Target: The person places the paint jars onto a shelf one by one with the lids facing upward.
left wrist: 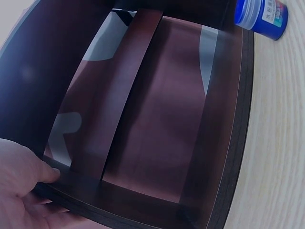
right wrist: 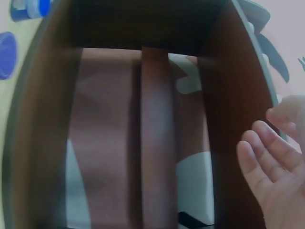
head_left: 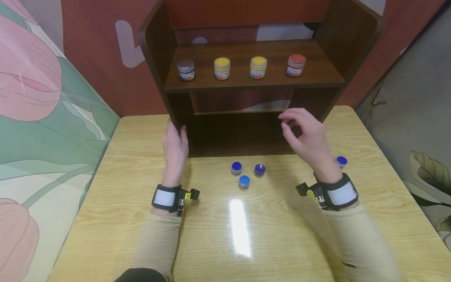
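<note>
Dark wooden shelf unit (head_left: 246, 82), frame centre on table (head_left: 105, 219): left hand (head_left: 175, 147) flat against its left side panel, steadying. Right hand (head_left: 305, 135) near right side, fingers loosely curled, empty. Four blue paint jars (head_left: 244, 181) lower centre; four more jars on upper shelf.

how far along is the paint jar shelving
Looks about half done. Four jars stand in a row on the upper shelf: grey jar, two yellow jars, red jar. In hand: the left hand touches the rack's left side panel; the right hand hovers empty before the lower opening. Left: four blue jars on the table, one behind the right wrist.
</note>
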`<action>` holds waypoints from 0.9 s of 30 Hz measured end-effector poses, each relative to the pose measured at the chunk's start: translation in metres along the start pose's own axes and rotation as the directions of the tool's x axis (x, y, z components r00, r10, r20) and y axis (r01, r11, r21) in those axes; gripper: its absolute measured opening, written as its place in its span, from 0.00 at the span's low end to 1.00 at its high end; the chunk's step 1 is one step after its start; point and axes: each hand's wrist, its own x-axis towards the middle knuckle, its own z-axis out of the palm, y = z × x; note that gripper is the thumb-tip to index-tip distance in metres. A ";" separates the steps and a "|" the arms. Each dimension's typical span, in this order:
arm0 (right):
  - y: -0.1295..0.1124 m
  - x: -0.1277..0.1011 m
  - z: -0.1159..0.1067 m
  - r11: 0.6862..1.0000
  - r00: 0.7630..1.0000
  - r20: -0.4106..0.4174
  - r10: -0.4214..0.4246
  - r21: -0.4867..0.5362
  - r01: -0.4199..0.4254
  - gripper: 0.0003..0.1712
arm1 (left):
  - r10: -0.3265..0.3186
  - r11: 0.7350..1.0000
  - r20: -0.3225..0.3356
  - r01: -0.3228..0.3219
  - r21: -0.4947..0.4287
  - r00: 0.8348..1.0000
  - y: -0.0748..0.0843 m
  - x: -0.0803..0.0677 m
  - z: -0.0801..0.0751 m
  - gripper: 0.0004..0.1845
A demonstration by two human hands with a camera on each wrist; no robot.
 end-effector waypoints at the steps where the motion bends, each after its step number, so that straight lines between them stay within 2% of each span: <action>1: 0.002 -0.003 0.003 1.000 0.999 0.033 0.011 0.007 -0.011 0.12 | 0.000 1.000 0.000 0.000 0.001 1.000 0.000 0.000 0.000 0.19; 5: 0.007 -0.016 0.013 0.998 0.981 0.185 0.065 -0.004 -0.065 0.13 | -0.004 1.000 0.002 0.004 0.006 1.000 0.001 0.000 0.000 0.20; 8: 0.009 -0.023 0.020 0.992 0.943 0.308 0.128 -0.020 -0.128 0.14 | -0.009 1.000 0.002 0.009 0.008 1.000 0.002 0.000 -0.001 0.20; 11: 0.010 -0.029 0.025 0.979 0.887 0.418 0.199 -0.042 -0.199 0.16 | -0.013 1.000 0.000 0.013 0.007 1.000 0.002 0.000 -0.001 0.20; 15: 0.012 -0.036 0.031 0.958 0.791 0.550 0.269 -0.069 -0.278 0.18 | -0.015 1.000 0.004 0.015 0.009 1.000 0.003 0.000 -0.001 0.20; 18: 0.014 -0.041 0.036 0.950 0.721 0.630 0.289 -0.095 -0.299 0.19 | -0.015 1.000 0.010 0.015 0.010 1.000 0.003 0.000 -0.001 0.20; 20: 0.016 -0.045 0.039 0.951 0.693 0.662 0.286 -0.107 -0.291 0.20 | -0.015 1.000 0.011 0.015 0.011 1.000 0.003 0.000 -0.001 0.20; 22: 0.018 -0.048 0.043 0.955 0.680 0.679 0.274 -0.108 -0.277 0.20 | -0.015 1.000 0.011 0.014 0.010 1.000 0.002 0.000 -0.001 0.20; 27: 0.022 -0.055 0.049 0.956 0.671 0.696 0.256 -0.077 -0.284 0.21 | -0.017 1.000 0.013 0.017 0.010 1.000 0.002 0.001 -0.001 0.20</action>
